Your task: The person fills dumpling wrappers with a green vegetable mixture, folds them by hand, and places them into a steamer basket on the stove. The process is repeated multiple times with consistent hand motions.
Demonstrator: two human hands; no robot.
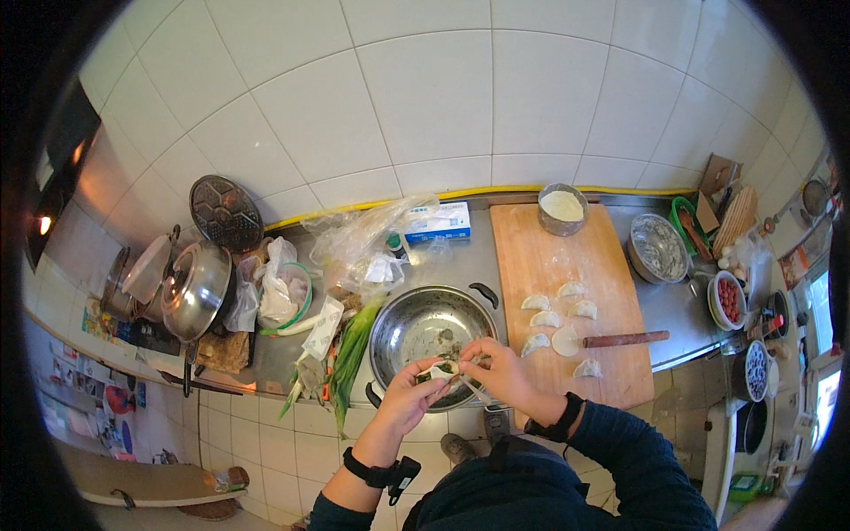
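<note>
My left hand (406, 396) cradles a round dough wrapper (443, 370) folded partway up around a green filling. At the wrapper's right edge, the thumb and fingers of my right hand (497, 372) pinch the dough. Both hands are over the near side of a steel pot (398, 312) with black handles, with dark bits of filling on its inside. A thin metal utensil (477, 390) slants below my right hand; whether that hand touches it, I cannot tell. On the wooden board (531, 259) to the right lie several folded dumplings (583, 309), a flat wrapper (565, 341) and a rolling pin (624, 339).
A bowl of flour (562, 207) stands at the board's back edge, and a floury metal bowl (657, 249) to its right. Left of the pot are green onions (352, 348), plastic bags (352, 239) and a blue-white box (438, 222). A lidded pan (198, 290) stands farther left.
</note>
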